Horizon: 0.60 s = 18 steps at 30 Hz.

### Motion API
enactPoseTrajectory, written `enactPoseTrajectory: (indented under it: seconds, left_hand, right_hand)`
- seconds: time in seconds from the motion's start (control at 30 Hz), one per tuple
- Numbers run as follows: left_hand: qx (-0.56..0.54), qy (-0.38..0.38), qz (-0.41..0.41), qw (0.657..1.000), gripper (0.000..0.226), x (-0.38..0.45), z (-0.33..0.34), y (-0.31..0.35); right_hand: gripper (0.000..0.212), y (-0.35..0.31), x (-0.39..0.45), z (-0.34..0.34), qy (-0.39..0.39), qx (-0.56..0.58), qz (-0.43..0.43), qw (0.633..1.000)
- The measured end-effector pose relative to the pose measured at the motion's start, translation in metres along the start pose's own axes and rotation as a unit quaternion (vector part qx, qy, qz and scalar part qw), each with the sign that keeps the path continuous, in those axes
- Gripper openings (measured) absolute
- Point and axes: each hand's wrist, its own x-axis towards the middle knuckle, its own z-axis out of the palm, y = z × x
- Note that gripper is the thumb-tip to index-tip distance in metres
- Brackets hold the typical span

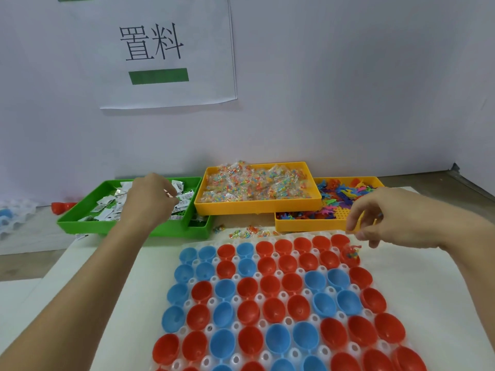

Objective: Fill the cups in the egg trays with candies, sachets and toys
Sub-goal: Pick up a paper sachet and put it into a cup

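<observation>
Red and blue cups sit nearest us in the egg tray. Our left hand curls its fingers over the sachets in the green tray. Our right hand hovers with loosely curled fingers just above the one filled cup, touching nothing.

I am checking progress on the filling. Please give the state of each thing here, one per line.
Left hand: in green tray, fingers curled at sachets.
Right hand: curled above egg tray.
Candy tray: full.
Toy tray: partly full.
Top-right red cup: filled.
Other cups: empty.
</observation>
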Motion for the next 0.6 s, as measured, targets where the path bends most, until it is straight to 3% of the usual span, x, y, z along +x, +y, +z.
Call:
enactPoseTrajectory:
  seconds: [0.13, 0.27, 0.4, 0.6]
  left_hand:
    - [0.106, -0.079, 0.003, 0.991, 0.021, 0.018, 0.012, 0.001]
    - [0.116, -0.078, 0.013, 0.99, 0.011, 0.023, 0.019, 0.001]
    - [0.089, -0.029, 0.027, 0.995, 0.02, 0.02, 0.016, 0.004]
    - [-0.014, 0.13, 0.062, 0.989, 0.029, -0.015, -0.012, 0.031]
  right_hand:
    - [0.011, 0.003, 0.001, -0.002, 0.028, 0.007, -0.005, 1.0]
    - [0.01, 0.004, 0.0, -0.003, 0.046, 0.014, -0.014, 0.999]
    - [0.009, 0.005, -0.002, -0.006, 0.063, 0.009, -0.022, 0.998]
    - [0.008, -0.002, -0.005, -0.012, 0.099, 0.025, -0.042, 0.994]
